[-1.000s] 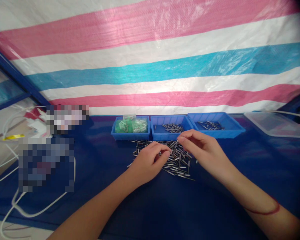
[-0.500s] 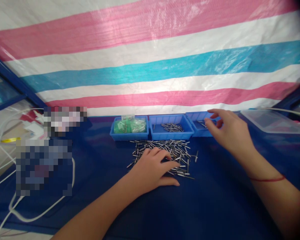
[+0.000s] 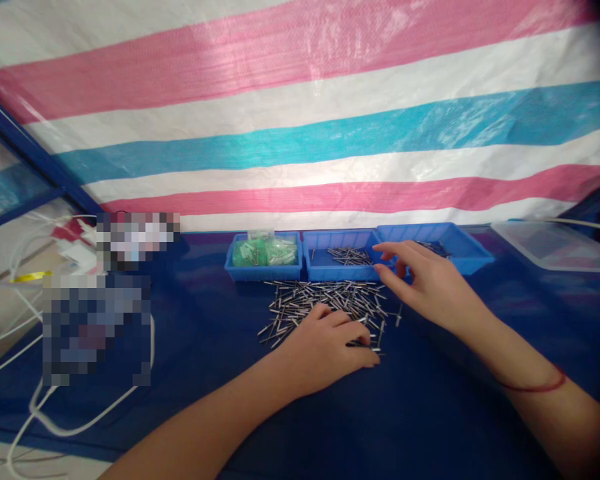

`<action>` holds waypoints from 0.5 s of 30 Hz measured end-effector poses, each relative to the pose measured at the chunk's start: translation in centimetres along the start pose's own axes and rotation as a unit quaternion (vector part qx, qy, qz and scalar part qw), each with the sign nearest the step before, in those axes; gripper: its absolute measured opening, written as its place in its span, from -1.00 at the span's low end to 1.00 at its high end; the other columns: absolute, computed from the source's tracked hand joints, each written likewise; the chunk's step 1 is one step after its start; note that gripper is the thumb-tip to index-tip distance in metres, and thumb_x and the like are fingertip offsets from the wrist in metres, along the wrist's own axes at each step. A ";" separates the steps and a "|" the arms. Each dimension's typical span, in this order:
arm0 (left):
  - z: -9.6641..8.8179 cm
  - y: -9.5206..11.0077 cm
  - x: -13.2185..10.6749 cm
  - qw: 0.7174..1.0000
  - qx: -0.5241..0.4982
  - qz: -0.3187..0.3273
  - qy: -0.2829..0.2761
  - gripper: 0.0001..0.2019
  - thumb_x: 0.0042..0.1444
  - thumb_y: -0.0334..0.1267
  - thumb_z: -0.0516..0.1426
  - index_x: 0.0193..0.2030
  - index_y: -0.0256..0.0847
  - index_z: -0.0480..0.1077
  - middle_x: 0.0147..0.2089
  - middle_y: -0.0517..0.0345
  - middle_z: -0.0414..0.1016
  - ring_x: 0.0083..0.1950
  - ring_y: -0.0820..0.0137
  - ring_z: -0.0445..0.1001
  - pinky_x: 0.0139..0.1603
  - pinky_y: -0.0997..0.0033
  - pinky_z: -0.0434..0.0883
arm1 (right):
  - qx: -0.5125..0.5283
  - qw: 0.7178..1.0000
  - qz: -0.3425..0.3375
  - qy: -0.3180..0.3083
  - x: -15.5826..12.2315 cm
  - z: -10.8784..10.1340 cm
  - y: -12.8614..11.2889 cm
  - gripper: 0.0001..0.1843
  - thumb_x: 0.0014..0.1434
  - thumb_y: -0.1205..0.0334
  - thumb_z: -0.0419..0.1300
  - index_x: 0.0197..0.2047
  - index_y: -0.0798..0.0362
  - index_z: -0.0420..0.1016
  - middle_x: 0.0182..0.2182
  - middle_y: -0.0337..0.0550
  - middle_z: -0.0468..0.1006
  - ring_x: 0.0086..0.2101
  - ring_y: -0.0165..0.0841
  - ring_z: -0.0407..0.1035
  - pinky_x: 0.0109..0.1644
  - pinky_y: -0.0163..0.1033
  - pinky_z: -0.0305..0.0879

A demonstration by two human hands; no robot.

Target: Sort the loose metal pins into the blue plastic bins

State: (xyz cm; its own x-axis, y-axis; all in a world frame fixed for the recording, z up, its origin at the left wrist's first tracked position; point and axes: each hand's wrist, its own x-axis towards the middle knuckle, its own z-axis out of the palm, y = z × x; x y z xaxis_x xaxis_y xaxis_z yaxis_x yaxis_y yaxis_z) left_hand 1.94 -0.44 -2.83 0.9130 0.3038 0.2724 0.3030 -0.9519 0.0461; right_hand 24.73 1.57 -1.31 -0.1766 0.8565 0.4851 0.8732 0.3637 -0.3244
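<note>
Pins (image 3: 330, 293) lie in a loose heap on the table (image 3: 405, 413); reading the clock from that heap, with 12 pointing away from the person, one lone pin (image 3: 399, 315) sits at 3, just beside it. The left hand (image 3: 323, 353) rests over the heap's near edge at 6, fingers curled and thumb stretched toward 4; whether it pinches anything underneath, I cannot tell.

Between 2 and 3 hovers the right hand (image 3: 427, 283), thumb and forefinger parted with nothing visible between them. Its fingertips overlap the junction of two trays in this view; contact is unclear. A red band (image 3: 535, 388) circles that wrist.

Three blue trays stand in a row beyond the heap: the left tray (image 3: 265, 273) at 11 with green bags (image 3: 245, 253), the middle tray (image 3: 343, 273) at 12 and the right tray (image 3: 473, 261) at 2, these last two each holding more pins. Farther out past 2 lies a clear lid (image 3: 555, 248). A white cable (image 3: 70, 432) loops at 8.
</note>
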 end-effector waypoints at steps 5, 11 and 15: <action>0.0 -0.2 -0.1 0.999 0.023 0.012 0.025 -0.82 0.30 -0.30 0.01 -0.12 -0.07 0.44 -0.13 0.25 0.51 -0.18 0.45 0.36 -0.14 0.31 0.11 | 0.004 1.000 -0.006 -0.004 -0.1 -0.2 -0.6 -0.67 0.23 0.13 0.06 0.03 0.03 0.38 -0.27 -0.14 0.47 -0.44 -0.37 0.36 -0.31 -0.21 0.30; 0.2 -0.1 0.0 0.999 0.020 -0.015 0.028 -0.78 0.32 -0.31 -0.03 -0.04 -0.11 0.41 -0.18 0.22 0.50 -0.18 0.44 0.37 -0.12 0.30 0.16 | 0.017 0.999 -0.023 -0.019 -0.3 -0.3 -1.5 -0.69 0.23 0.16 0.06 0.00 0.06 0.39 -0.27 -0.12 0.48 -0.45 -0.36 0.37 -0.30 -0.19 0.30; -0.1 -0.4 0.0 0.998 -0.035 -0.037 0.027 -0.80 0.30 -0.28 0.00 -0.09 -0.10 0.44 -0.18 0.19 0.50 -0.15 0.44 0.40 -0.11 0.33 0.23 | 0.055 0.997 -0.032 -0.032 -0.4 -0.4 -2.0 -0.75 0.21 0.24 0.07 -0.05 0.07 0.42 -0.23 -0.11 0.49 -0.42 -0.37 0.38 -0.29 -0.20 0.30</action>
State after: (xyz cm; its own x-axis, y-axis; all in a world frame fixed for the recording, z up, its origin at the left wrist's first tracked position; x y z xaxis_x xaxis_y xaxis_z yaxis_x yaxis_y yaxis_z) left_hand 1.77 -0.12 -2.77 0.8727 0.3719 0.3165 0.3469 -0.9283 0.1343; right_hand 23.21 0.36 -0.46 -0.2632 0.8504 0.4556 0.8041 0.4543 -0.3835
